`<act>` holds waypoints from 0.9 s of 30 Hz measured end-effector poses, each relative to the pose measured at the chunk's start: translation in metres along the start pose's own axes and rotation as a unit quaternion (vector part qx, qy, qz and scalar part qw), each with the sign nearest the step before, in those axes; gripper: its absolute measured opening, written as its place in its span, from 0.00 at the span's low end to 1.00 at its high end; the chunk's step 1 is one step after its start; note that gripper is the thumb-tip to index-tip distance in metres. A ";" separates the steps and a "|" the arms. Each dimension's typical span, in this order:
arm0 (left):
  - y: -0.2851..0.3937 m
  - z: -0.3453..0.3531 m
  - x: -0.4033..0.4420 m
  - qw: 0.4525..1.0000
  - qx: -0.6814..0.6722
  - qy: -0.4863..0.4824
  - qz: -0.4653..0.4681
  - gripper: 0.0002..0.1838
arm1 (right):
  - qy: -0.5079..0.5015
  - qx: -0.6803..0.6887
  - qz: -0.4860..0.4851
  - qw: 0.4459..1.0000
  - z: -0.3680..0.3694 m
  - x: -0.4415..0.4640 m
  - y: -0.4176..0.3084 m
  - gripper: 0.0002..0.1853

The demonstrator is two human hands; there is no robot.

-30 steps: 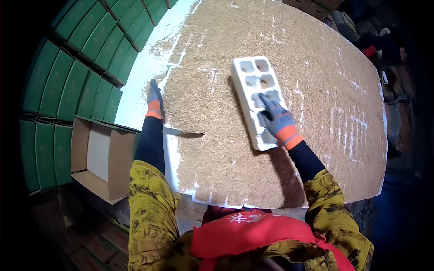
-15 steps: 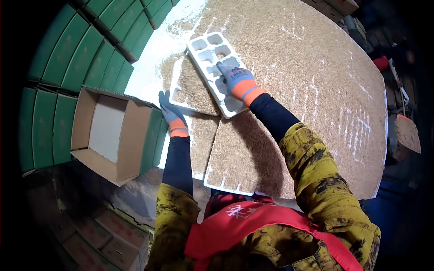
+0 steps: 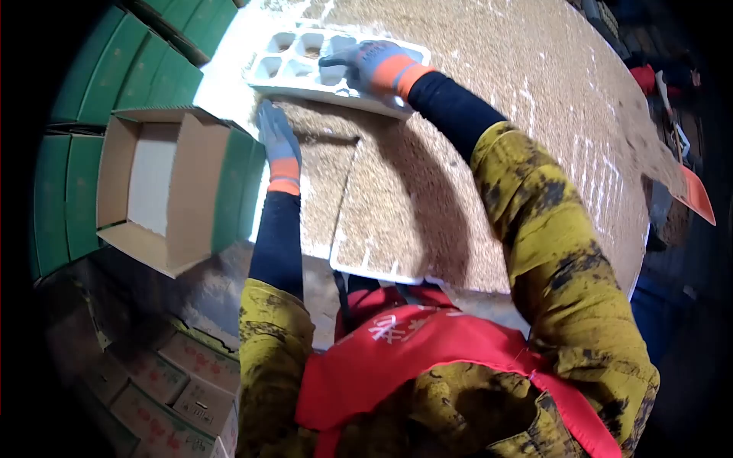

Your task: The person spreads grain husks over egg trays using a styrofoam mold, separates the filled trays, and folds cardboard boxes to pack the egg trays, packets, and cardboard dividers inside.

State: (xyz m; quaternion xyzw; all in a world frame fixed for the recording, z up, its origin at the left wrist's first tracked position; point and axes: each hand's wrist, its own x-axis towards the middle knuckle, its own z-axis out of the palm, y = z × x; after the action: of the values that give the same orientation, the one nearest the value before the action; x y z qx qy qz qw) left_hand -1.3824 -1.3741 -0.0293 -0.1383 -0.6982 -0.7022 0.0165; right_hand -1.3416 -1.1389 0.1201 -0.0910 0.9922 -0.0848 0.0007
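A white foam tray [image 3: 336, 90] with round cavities is tilted up over the brown, grainy layer on the table. My right hand [image 3: 376, 67], in a grey and orange glove, grips it from above with fingers over the cavities. My left hand [image 3: 279, 141], gloved alike, has its fingers stretched out together just below the tray's left end. I cannot tell whether its fingertips touch the tray. An open cardboard box [image 3: 202, 183] with a green outside stands left of my left hand, and I can see its pale bottom.
Green boxes [image 3: 122, 76] are stacked along the left. Printed cardboard cartons [image 3: 164, 389] lie low at the lower left. The grainy layer [image 3: 397, 229] covers the table, with a white edge near my red apron. An orange shovel [image 3: 696, 197] is at the far right edge.
The foam tray has turned from slanting lengthwise to lying across, and its near side is lifted. My left hand has moved up close to its left end. The shovel at right has tipped.
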 end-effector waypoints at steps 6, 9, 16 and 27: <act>0.107 -0.008 -0.128 0.959 0.232 -0.158 -0.035 0.29 | -0.059 -0.020 -0.062 0.996 -0.014 -0.133 -0.010 0.28; 0.143 -0.015 -0.215 0.857 0.445 -0.249 0.078 0.32 | -0.019 0.026 -0.112 0.993 -0.015 -0.210 -0.031 0.27; 0.181 0.039 -0.360 0.804 0.464 -0.361 0.092 0.39 | -0.078 0.065 -0.031 0.994 -0.032 -0.379 -0.049 0.29; 0.216 0.090 -0.384 0.815 0.397 -0.376 0.192 0.27 | 0.170 0.208 0.310 0.912 -0.015 -0.593 -0.016 0.28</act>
State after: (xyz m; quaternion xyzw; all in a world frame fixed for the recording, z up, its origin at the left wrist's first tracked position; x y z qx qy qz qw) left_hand -0.9516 -1.3559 0.0973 -0.5043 -0.8274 -0.2398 -0.0591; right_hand -0.7556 -1.0443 0.1293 0.2394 0.9154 -0.2993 -0.1230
